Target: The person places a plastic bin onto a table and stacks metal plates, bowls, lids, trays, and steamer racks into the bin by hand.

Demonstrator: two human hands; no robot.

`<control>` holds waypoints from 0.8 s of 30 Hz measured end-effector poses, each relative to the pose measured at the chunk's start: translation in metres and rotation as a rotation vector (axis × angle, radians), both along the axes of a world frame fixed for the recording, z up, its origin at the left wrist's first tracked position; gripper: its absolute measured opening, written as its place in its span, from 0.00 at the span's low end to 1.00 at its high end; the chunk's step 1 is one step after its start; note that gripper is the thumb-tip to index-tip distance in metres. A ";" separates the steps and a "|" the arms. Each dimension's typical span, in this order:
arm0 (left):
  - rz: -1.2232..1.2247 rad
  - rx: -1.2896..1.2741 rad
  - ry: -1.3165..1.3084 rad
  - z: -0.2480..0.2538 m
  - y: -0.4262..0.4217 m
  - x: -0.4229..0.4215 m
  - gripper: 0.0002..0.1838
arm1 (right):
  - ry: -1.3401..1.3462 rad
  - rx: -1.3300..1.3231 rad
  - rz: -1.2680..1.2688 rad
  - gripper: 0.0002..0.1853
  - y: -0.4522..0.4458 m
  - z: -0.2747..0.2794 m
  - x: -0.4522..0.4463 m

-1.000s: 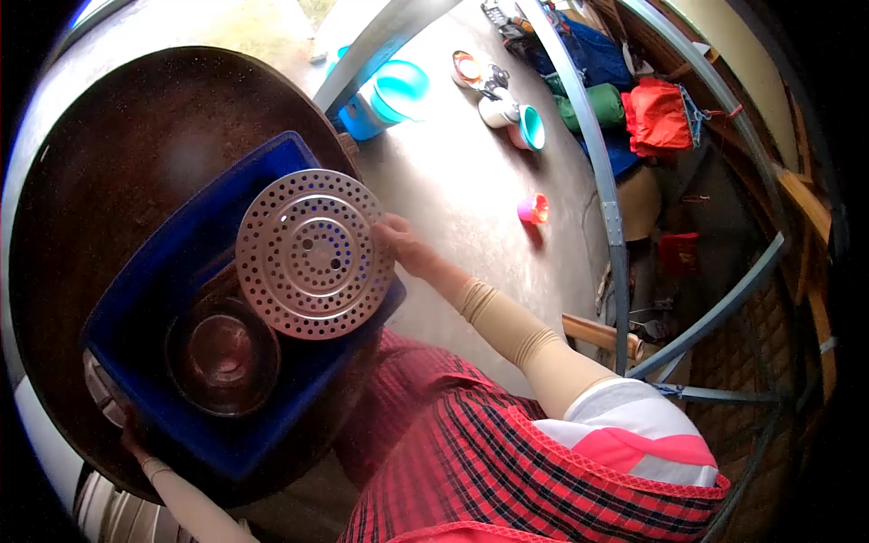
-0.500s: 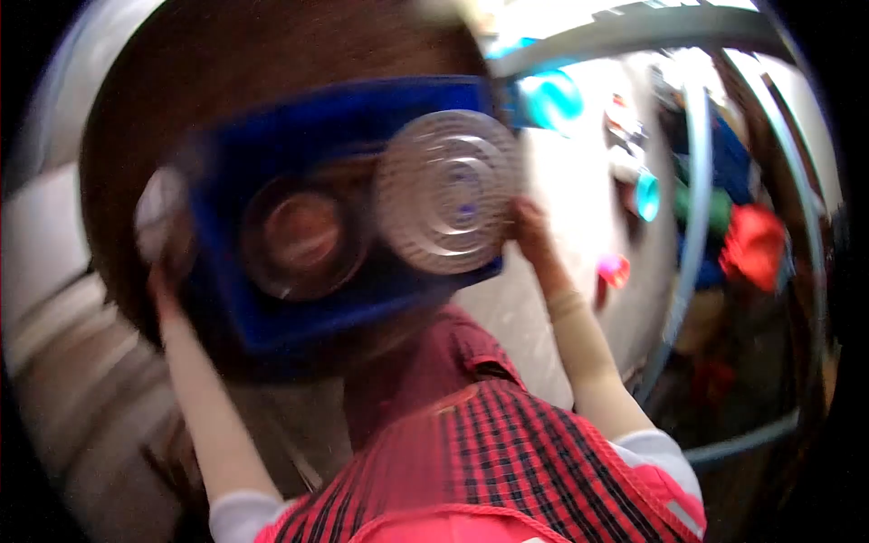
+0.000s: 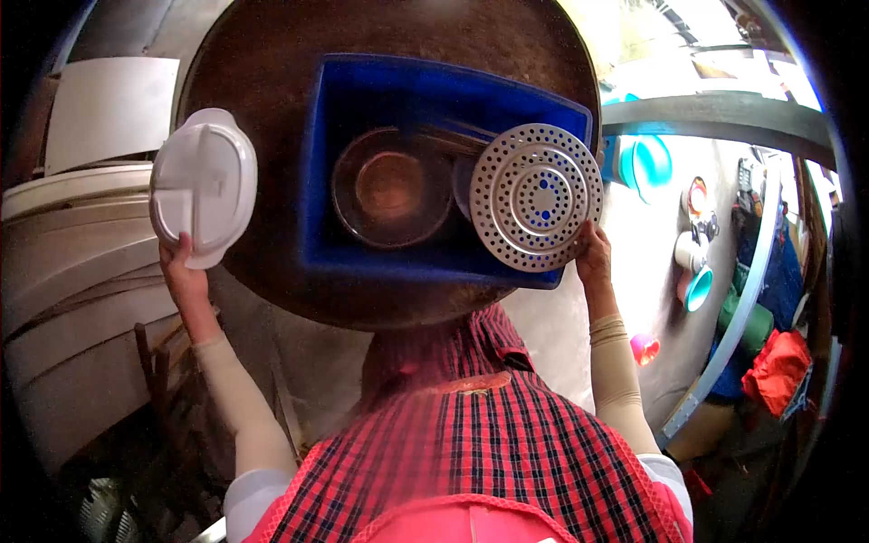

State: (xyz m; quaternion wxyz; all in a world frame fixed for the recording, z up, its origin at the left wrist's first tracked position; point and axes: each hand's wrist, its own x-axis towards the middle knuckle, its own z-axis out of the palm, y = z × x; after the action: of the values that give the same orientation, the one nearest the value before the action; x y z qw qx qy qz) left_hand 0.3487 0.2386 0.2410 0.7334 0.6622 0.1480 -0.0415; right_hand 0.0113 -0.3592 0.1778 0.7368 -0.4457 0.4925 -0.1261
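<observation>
My left hand [image 3: 187,282] grips the lower end of a white divided dish [image 3: 204,185], held up at the left edge of the round table. My right hand [image 3: 594,258] pinches the lower right rim of a round metal steamer plate [image 3: 537,197] full of holes. That plate hangs over the right end of a blue rectangular bin [image 3: 339,262]. Inside the bin, left of the plate, lies a round dark-rimmed bowl or pot [image 3: 392,187]. Long thin brown items [image 3: 453,140] lie behind it, partly hidden by the plate.
The bin stands on a round brown table [image 3: 262,54]. Metal bars [image 3: 715,118] cross the right side. Beyond them on the floor are a turquoise bucket [image 3: 647,167], a pink cup [image 3: 644,349] and a red bag [image 3: 777,371]. A white panel [image 3: 113,113] stands at the left.
The view has turned, so the table and bin now lie more central. My left hand has raised the white dish clear at the left; the steamer plate stays in my right hand.
</observation>
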 end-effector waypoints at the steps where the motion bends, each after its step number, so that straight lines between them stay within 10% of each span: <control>1: -0.005 0.006 -0.030 0.016 -0.006 -0.012 0.27 | -0.011 -0.017 0.002 0.10 -0.003 0.001 -0.001; 11: -0.493 0.320 0.043 0.100 -0.176 -0.081 0.22 | -0.308 0.052 0.032 0.12 -0.004 0.065 0.009; 16: -0.499 0.280 0.036 0.060 -0.222 -0.064 0.20 | -0.264 0.044 0.008 0.10 -0.010 0.089 -0.023; 19: -0.279 -0.015 0.203 0.034 -0.241 -0.046 0.20 | 0.158 -0.543 0.309 0.08 -0.020 0.055 -0.084; 24: 0.035 -0.271 0.223 0.027 -0.290 -0.051 0.22 | -0.248 0.346 -0.180 0.10 0.002 0.075 -0.123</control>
State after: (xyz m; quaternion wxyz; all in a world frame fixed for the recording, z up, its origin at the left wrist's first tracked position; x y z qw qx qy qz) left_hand 0.2979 -0.0510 0.2678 0.7957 0.5458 0.2330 -0.1215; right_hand -0.1118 -0.3576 0.2532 0.8428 -0.2482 0.4504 -0.1591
